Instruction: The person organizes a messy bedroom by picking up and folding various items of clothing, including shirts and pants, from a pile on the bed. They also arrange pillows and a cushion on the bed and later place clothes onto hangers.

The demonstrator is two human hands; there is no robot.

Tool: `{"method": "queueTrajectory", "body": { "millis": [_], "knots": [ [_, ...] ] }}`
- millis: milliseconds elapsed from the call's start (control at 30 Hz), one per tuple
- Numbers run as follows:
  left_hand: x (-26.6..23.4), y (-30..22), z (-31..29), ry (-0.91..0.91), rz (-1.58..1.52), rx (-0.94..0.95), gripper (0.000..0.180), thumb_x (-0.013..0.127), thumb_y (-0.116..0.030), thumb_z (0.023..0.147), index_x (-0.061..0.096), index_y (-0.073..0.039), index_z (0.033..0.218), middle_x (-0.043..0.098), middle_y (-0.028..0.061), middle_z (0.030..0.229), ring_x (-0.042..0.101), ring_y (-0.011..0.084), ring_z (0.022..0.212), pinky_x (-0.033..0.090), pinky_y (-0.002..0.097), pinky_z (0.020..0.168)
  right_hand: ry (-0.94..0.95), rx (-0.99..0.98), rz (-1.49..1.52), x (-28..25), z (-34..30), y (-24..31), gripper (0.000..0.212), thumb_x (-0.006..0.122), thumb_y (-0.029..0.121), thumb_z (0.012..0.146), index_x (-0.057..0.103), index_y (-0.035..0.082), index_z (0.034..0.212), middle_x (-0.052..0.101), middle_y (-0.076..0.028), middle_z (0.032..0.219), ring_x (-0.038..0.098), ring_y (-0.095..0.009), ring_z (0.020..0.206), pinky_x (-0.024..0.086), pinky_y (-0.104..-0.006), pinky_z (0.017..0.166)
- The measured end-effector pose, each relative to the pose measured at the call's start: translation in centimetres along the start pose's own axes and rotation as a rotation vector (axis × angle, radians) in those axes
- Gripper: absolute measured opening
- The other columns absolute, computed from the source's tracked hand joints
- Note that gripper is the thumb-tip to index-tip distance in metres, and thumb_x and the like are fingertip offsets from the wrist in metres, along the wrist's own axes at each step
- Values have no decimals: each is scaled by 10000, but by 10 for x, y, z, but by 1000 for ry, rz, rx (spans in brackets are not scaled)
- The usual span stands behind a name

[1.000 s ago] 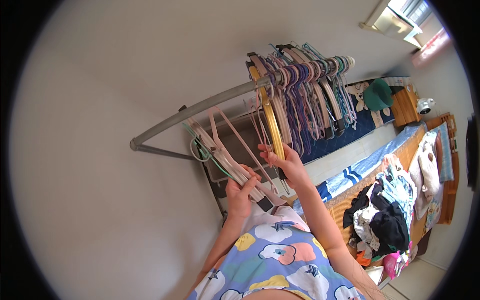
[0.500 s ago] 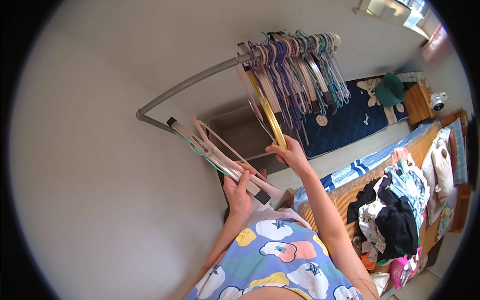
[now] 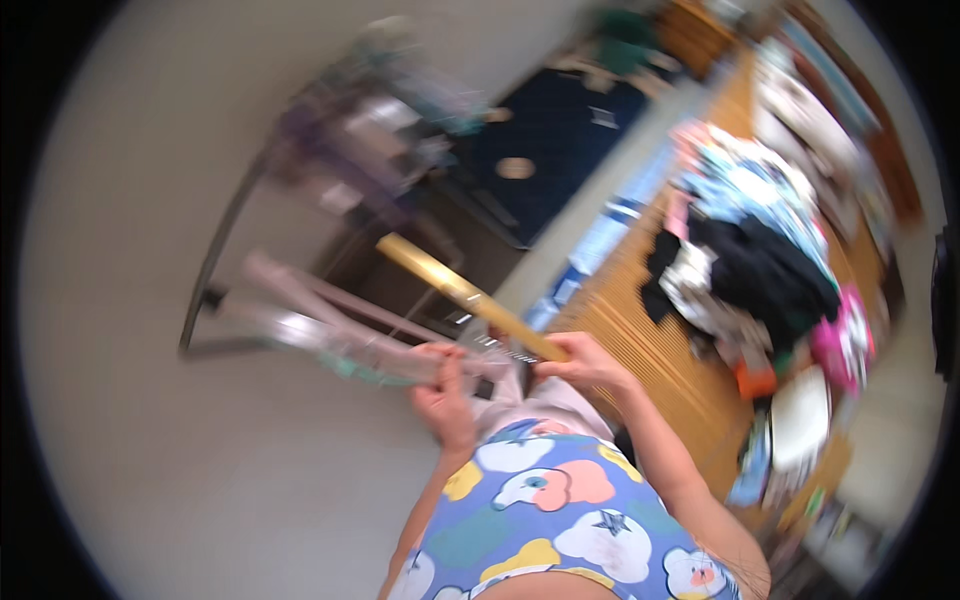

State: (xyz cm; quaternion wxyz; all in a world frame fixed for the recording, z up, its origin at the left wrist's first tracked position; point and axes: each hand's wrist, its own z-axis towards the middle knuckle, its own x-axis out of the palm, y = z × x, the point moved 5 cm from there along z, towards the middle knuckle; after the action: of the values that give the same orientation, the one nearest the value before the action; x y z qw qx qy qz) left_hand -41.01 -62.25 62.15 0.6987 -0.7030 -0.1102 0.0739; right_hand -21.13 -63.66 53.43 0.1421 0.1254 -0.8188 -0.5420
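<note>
My left hand (image 3: 445, 400) is closed around a small bunch of clothes hangers: a pale pink hanger (image 3: 330, 302), a shiny silver one (image 3: 293, 328) and a thin teal one (image 3: 365, 373), all smeared by motion. In my right hand (image 3: 585, 362), the fingers grip the near end of a gold hanger (image 3: 465, 295). It slants up and to the left, past the bunch in my left hand. More hangers (image 3: 345, 165), purple, pink and teal, hang blurred in a cluster on a grey curved rail (image 3: 222, 240) beyond my hands.
A heap of clothes (image 3: 765, 275) lies on a bed with a brown woven mat (image 3: 630, 340) to my right. Beyond is a navy patterned mattress (image 3: 545, 135) with a green item (image 3: 628, 45) near it. A plain wall fills the left side.
The view has swung to the right, bringing the bed nearer the middle. My right hand has drawn the gold hanger away from the rail and lower, tilting it leftward. My left hand keeps its bunch.
</note>
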Motion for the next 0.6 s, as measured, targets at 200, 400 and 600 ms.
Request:
{"method": "queueTrajectory", "body": {
  "millis": [200,400,600],
  "knots": [
    [78,-7,-19,439,48,-46,132,499,-24,921,430,-37,1033,500,51,945,521,131,869,428,256,833,-276,112,262,-26,-82,-15,153,681,163,804,614,40,867,580,16,675,556,-44,605,416,-198,505],
    [143,36,-43,848,-40,-134,118,497,2,908,487,-7,1025,532,55,959,535,132,851,425,247,780,-875,-46,576,-21,-152,-47,155,706,118,794,604,40,881,605,2,763,573,-59,668,451,-199,566],
    [192,67,-96,1260,222,27,168,543,49,870,529,31,1036,593,85,837,569,121,757,473,248,656,-1367,-294,741,6,-218,-93,138,665,68,826,570,45,922,625,-21,810,577,-77,756,477,-232,680]
  ]
}}
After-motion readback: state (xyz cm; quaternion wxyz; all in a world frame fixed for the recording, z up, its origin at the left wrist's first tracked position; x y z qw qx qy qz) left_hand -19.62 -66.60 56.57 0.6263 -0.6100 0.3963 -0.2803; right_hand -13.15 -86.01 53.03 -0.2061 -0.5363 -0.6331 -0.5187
